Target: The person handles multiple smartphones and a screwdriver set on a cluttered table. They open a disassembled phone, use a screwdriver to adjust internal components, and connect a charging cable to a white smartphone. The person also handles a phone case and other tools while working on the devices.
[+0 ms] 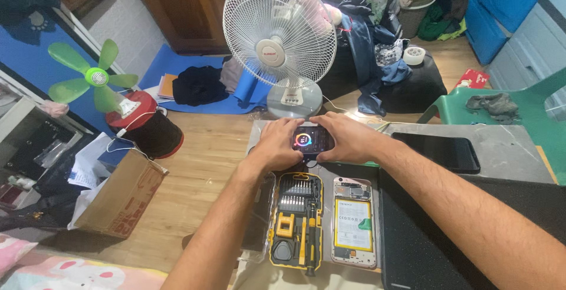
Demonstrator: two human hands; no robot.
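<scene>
Hands are meeting at twelve o'clock of the work surface, both closing around a small dark device with a lit round display (311, 141). It is sitting just in front of the white table fan (282, 42), beyond the far end of the yellow-and-black screwdriver kit (296, 219).

Judging by its look, the device is light, rigid and smooth-sided, with a glassy face that would likely scratch or crack if dropped; the short edges seem the safest place to grip, keeping fingers off the screen.

The left hand (277, 144) is cupping the device's nine o'clock side, fingers curled over the top edge and thumb tucked below. The right hand (349, 138) is pressing in from three o'clock, fingers bent across the upper edge. Both hands are partly closed on it, clamping it between them.

An opened phone with its battery showing (353, 220) is lying at five o'clock of the device, beside the kit. A dark tablet (442, 151) is resting at three o'clock, and a cardboard box (121, 195) is sitting at eight o'clock on the floor.
</scene>
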